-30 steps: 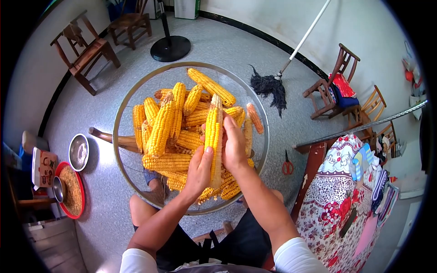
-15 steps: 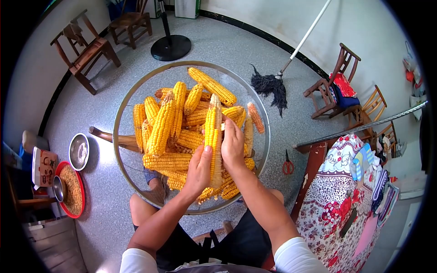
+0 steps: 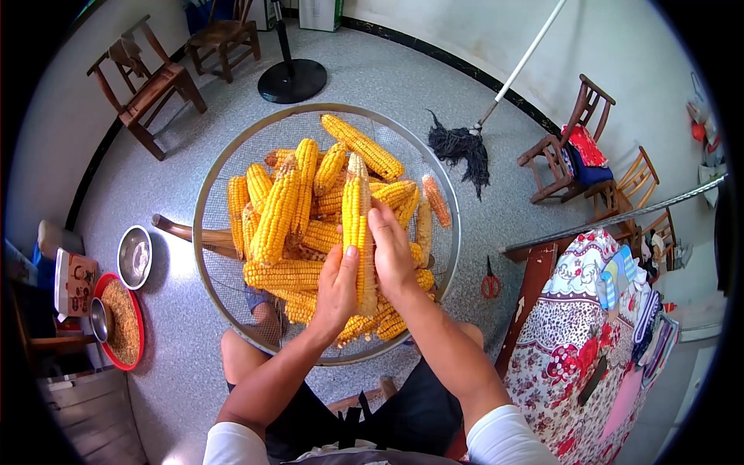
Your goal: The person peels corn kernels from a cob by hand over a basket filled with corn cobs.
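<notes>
An ear of corn stands nearly upright in front of me, its tip pointing away. Yellow kernels cover its left side, while a pale strip on its right side is bare. My left hand grips it low on the left, thumb lying along the front. My right hand is closed against its right side, thumb near the bare strip and the other fingers partly hidden. Under both hands, a round mesh sieve holds several yellow ears and, at its right, a stripped reddish cob.
On the floor at left are a steel bowl and a red basin of loose kernels. Scissors lie right of the sieve. A mop, a black stand base, wooden chairs and a flower-patterned cloth surround it.
The ear of corn has shifted slightly left and tilted a little. My right hand has moved slightly, its thumb now higher and straighter beside the bare strip. My left hand keeps its grip.
</notes>
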The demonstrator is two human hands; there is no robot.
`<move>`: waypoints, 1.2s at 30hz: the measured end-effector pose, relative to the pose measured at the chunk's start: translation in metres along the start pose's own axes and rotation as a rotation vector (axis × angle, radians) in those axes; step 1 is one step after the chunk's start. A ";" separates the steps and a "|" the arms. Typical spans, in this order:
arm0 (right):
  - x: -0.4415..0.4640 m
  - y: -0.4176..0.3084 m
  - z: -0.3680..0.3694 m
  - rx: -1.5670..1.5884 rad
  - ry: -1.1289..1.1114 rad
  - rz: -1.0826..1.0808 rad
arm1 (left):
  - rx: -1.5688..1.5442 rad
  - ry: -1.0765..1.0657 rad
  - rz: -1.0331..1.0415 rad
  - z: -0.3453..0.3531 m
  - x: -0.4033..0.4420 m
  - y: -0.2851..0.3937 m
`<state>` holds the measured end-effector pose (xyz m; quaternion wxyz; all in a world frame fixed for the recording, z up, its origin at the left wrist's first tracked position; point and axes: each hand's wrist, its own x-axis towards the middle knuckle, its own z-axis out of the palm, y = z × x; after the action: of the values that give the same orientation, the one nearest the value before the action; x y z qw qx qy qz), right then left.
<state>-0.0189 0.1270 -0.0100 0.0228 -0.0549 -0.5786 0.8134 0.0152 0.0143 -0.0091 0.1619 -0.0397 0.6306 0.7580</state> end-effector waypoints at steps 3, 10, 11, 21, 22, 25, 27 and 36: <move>-0.004 -0.002 -0.001 0.038 -0.029 0.032 | 0.023 0.006 0.055 0.002 0.001 -0.003; -0.011 -0.014 0.007 -0.072 0.015 -0.051 | 0.095 0.055 0.213 0.005 0.003 -0.019; -0.009 -0.012 0.006 -0.071 0.015 -0.051 | 0.097 0.055 0.213 0.003 0.002 -0.018; -0.004 0.003 -0.001 0.008 0.163 0.055 | 0.039 0.035 0.072 0.000 0.001 -0.004; -0.004 0.004 -0.001 0.060 0.137 0.063 | 0.019 0.033 0.058 0.000 0.002 -0.003; -0.006 0.004 -0.002 0.074 0.066 0.039 | 0.026 0.018 0.031 0.000 0.001 0.002; -0.005 0.005 -0.003 0.080 0.052 0.039 | 0.020 0.028 0.020 -0.001 0.000 0.001; -0.008 -0.004 0.004 0.032 -0.023 0.010 | -0.138 0.095 -0.017 -0.002 0.003 0.006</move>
<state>-0.0116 0.1242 -0.0047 0.0130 -0.0481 -0.5654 0.8233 0.0107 0.0118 -0.0046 0.1351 -0.0922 0.5834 0.7955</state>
